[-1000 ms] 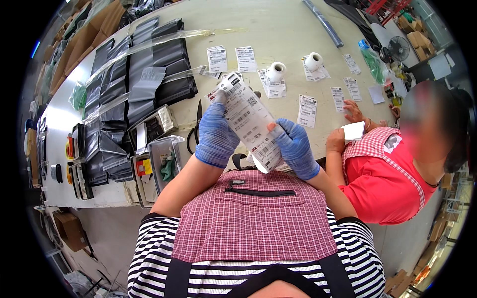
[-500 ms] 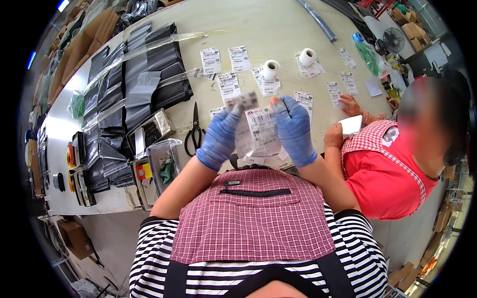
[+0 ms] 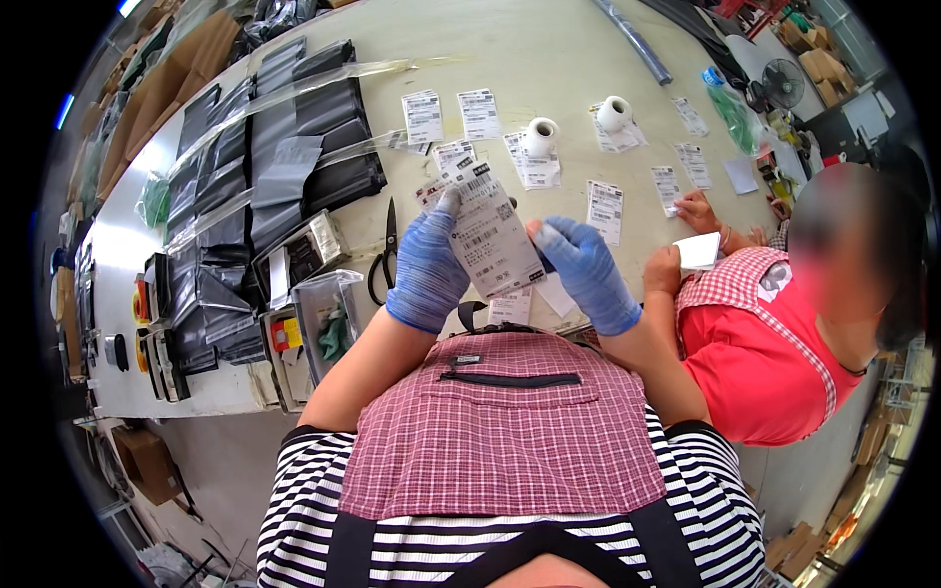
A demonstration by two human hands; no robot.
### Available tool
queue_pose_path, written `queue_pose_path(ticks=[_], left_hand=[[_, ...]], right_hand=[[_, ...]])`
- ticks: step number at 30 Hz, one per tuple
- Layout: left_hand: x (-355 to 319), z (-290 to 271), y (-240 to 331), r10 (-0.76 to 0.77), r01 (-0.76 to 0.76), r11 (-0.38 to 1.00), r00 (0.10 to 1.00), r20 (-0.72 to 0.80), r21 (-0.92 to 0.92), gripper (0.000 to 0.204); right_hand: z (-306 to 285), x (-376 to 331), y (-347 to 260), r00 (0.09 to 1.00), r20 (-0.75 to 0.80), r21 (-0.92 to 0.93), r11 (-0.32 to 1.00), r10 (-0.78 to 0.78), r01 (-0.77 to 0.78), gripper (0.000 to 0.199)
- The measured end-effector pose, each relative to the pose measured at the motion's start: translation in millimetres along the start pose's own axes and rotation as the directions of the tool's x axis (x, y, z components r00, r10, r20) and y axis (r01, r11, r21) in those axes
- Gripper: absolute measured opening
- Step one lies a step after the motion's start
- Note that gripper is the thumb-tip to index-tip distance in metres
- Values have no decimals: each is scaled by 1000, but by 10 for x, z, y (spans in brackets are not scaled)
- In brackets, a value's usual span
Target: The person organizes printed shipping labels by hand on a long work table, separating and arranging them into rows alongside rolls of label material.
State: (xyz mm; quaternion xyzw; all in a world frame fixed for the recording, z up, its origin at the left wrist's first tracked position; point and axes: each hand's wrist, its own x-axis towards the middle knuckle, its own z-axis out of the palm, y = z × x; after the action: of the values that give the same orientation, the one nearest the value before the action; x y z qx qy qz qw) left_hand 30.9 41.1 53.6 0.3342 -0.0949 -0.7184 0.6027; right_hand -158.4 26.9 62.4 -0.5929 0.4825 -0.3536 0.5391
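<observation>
While we look down from the head camera, our left hand (image 3: 428,263) in its blue glove pinches the far left edge of a printed label sheet (image 3: 493,238), fingers closed on the paper. Our right hand (image 3: 585,267), gloved the same, is closed on the sheet's right edge, so the paper is held tilted between both hands, above the near middle of the table and just in front of our checked apron (image 3: 505,431).

Below the sheet lies the pale work table (image 3: 549,49), running far and wide under bright light. Black scissors (image 3: 384,253) lie just left of our left hand. Farther left sit stacks of dark grey plastic mailer bags (image 3: 265,167) under clear film, with small clear-wrapped packages (image 3: 328,314) at the near left edge. Across the far middle, loose white labels (image 3: 423,115) are spread flat, and two white label rolls (image 3: 541,136) stand upright among them.

To our right a co-worker in a red top (image 3: 750,363) leans on the table, one hand holding a small white slip (image 3: 699,251). Beyond the table's far right corner we see a floor fan (image 3: 781,82) and cardboard boxes (image 3: 818,64); more cardboard (image 3: 142,461) sits on the floor at the near left.
</observation>
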Motion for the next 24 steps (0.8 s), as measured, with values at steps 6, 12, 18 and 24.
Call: queue_pose_path(ticks=[6, 12, 18, 24], left_hand=[[-1, 43, 70, 20, -14, 998, 996, 87, -67, 43], [21, 66, 65, 44, -47, 997, 998, -52, -60, 41], [-17, 104, 93, 29, -27, 998, 999, 40, -50, 40], [-19, 80, 79, 24, -22, 998, 999, 45, -51, 41]], right_hand=[[36, -147, 79, 970, 197, 234, 955, 140, -185, 35], [16, -135, 40, 990, 113, 35, 995, 87, -91, 28], [-2, -123, 49, 993, 111, -37, 998, 46, -42, 24], [-9, -137, 12, 993, 114, -14, 999, 38, -37, 24]])
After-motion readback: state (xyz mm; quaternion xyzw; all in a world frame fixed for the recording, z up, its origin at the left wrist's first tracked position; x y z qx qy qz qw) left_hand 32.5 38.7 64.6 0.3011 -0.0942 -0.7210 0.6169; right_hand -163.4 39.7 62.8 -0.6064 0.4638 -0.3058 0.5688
